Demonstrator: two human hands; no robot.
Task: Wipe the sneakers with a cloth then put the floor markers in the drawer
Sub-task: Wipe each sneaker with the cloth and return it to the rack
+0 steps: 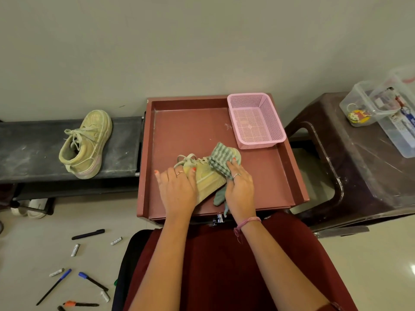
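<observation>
Floor markers (88,234): lying scattered on the floor at the lower left of the frame, among what look like small batteries; light, stiff and round, so they are likely to roll and are best pinched along the barrel, one or two at a time.
Left hand (177,187): lying over the heel end of the sneaker (206,178) with fingers curled round it, holding it down at the lower centre.
Right hand (239,187): gripping the striped green cloth (221,160) and pressing it against the toe end of that shoe.
Sneaker in hand: lying on its side on the red desk (190,131); it looks light and fairly stiff in the sole, softer in the upper, so holding at the heel seems the sound place.
Cloth: soft and limp, a tail of it hanging loose below the right hand; it needs bunching to stay under the fingers.
Drawer: I cannot tell where it is; only a metal fitting is showing at the desk's near edge.
Pink basket (256,120): sitting at the desk's upper right corner.
Second sneaker (86,143): waiting on the dark bench (29,149) at the middle left, well apart from the hands.
</observation>
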